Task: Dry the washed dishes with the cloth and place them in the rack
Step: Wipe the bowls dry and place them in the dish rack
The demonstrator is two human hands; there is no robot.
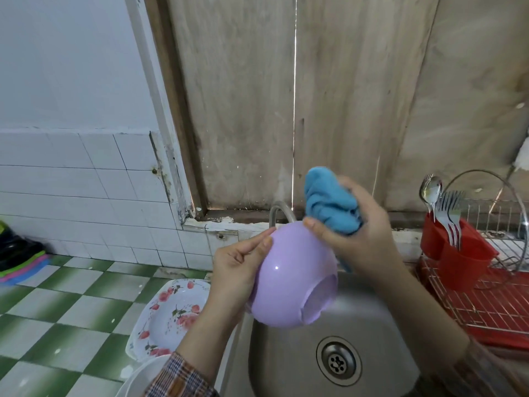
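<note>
A lilac plastic bowl [289, 279] is held over the steel sink [289, 365], tipped so its base ring faces down and to the right. My left hand [239, 267] grips its rim side on the left. My right hand [360, 233] clutches a bunched blue cloth [329, 204] and its thumb touches the top of the bowl. The wire dish rack [492, 299] with a red tray stands at the right, and its red cutlery cup [458, 253] holds forks and a spoon.
A flowered white plate [171, 313] lies on the green-and-white checked counter [57, 310] left of the sink, with a white dish [137, 379] at the lower edge. The tap [279, 210] rises behind the bowl. Coloured items [20, 262] are stacked at the far left.
</note>
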